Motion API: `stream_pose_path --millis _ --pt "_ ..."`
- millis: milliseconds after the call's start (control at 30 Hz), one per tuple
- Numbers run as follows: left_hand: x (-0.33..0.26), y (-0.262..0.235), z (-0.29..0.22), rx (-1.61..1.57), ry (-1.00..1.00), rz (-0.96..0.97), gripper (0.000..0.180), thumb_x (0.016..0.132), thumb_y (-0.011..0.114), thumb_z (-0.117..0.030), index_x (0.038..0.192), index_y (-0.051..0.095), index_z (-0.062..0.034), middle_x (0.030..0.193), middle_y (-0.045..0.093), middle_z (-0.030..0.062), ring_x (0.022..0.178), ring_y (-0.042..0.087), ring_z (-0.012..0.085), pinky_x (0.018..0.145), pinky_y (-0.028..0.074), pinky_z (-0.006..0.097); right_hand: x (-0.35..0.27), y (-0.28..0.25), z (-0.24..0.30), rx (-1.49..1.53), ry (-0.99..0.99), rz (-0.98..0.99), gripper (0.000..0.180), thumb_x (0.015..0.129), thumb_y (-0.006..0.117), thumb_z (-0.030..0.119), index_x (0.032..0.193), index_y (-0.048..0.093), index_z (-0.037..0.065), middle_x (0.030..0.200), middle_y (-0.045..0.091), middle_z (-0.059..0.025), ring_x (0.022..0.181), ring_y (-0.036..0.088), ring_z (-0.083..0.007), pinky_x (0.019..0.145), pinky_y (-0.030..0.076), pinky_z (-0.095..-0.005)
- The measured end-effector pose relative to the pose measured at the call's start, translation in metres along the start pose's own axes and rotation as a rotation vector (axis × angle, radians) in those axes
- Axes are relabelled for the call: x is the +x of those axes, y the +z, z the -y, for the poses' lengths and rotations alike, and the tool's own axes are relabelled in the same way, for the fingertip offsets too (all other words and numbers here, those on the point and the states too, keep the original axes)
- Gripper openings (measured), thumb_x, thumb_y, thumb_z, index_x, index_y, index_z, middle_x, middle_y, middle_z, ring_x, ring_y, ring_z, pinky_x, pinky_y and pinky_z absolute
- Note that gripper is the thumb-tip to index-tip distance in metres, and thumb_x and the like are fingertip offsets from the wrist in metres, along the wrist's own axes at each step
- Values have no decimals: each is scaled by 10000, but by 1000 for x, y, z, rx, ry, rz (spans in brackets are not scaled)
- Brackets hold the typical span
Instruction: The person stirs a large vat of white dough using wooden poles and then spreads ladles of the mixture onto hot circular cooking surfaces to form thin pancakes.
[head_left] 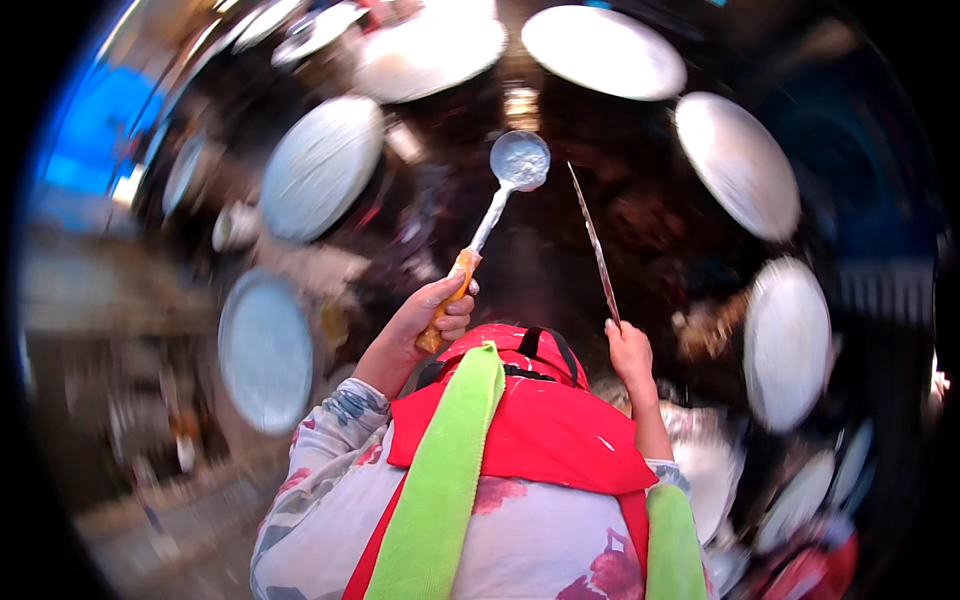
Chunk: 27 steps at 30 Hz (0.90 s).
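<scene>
My left hand [436, 318] is closed around the orange handle of a ladle [521, 163]. The ladle points up and away from me, its bowl and shaft coated in a white, pasty substance. In my right hand [630, 352] is a long thin blade-like tool [594, 240], gripped at its lower end and narrowing toward the far tip. Its exact kind cannot be made out. The two tools are apart, side by side in front of my chest, touching none of the round white discs around them.
Several round white discs form a ring around me, among them one at far left [322, 168], one at left [265, 350], one at far right [738, 166] and one at right [788, 345]. The dark middle area is blurred. A green cloth [440, 480] hangs over my red apron [545, 430].
</scene>
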<state>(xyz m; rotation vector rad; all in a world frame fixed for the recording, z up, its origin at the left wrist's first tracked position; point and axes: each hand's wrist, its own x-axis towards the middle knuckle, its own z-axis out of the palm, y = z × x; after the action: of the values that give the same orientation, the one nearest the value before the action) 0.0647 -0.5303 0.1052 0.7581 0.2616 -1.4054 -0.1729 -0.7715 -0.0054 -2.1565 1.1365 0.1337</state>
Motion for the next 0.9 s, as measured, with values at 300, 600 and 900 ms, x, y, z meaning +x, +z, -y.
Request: stream_pose_path --millis 300,600,900 --pt "-149 -132 99 -265 591 -520 303 969 441 -410 964 464 -108 589 363 -53 410 350 31 399 328 196 48 75 38 -366 -445 421 377 914 489 359 837 614 12 810 624 -232 842 604 -407 720 460 -472" --pt "-216 -352 99 235 399 -1295 319 921 532 -357 925 463 -46 611 477 14 438 478 123 407 406 283 24 128 118 -437 -676 428 385 926 492 345 755 569 9 702 577 -219 732 586 -399 635 434 -466" --pt "-232 -477 118 988 169 -1270 359 915 538 -373 934 472 -20 602 517 49 415 498 177 407 420 331 -33 262 203 -364 -638 594 347 934 465 331 850 605 26 729 611 -208 769 605 -404 671 451 -474"
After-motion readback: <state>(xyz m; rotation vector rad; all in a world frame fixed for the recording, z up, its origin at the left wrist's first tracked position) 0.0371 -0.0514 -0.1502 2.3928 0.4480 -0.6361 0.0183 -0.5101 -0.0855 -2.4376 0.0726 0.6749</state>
